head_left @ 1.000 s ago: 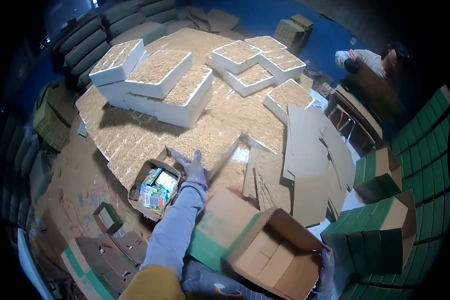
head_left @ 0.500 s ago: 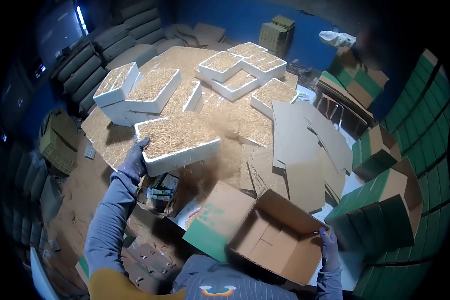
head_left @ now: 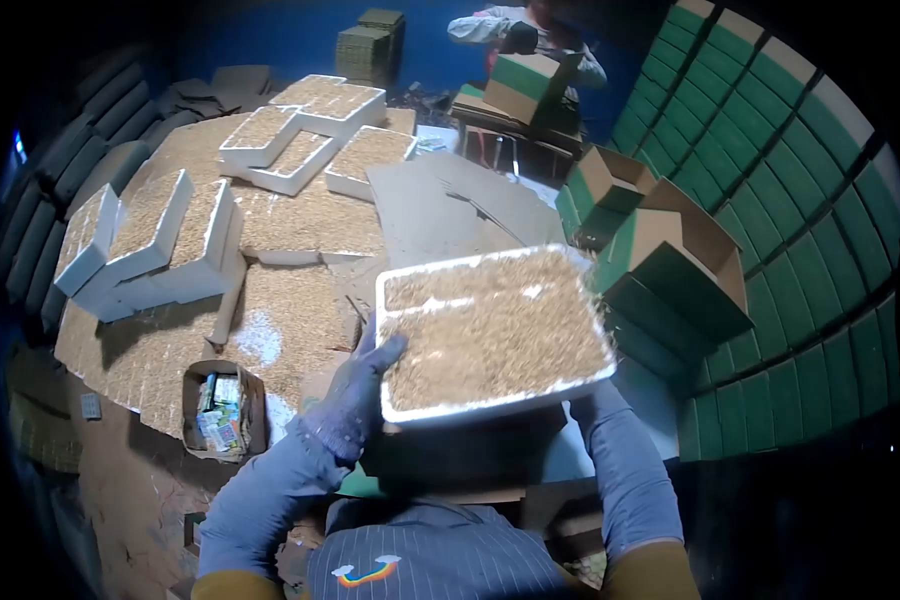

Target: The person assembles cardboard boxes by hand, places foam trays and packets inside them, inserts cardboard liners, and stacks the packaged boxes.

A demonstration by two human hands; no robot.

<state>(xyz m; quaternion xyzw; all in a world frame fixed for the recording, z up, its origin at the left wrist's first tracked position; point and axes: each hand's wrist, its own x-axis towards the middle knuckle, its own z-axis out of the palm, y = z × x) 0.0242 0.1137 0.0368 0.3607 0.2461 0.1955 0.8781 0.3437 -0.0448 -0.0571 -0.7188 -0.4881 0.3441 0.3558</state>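
Note:
A white foam tray (head_left: 495, 335) filled with tan grain-like material is held in front of me. My left hand (head_left: 355, 385), gloved, grips its left edge with the thumb over the rim. At the tray's lower right corner is my right hand (head_left: 595, 400), its fingers mostly hidden under the tray. Beneath the tray, an open cardboard box (head_left: 460, 450) lies in shadow, largely covered. Some grains fall off the tray's right side. A small carton (head_left: 198, 408) of colourful packets sits left of my left hand.
More filled foam trays (head_left: 175, 240) stand on the grain-covered table (head_left: 110, 365). Flat cardboard sheets (head_left: 440, 200) lie beyond the held tray. Open green boxes (head_left: 670, 260) stand at right, before stacked green boxes (head_left: 800, 190). Another person (head_left: 530, 30) stands behind a box at the back.
The foam tray has moved right and nearer to me, over the open box. My right hand has left that box's edge and is now at the tray. The view has turned right.

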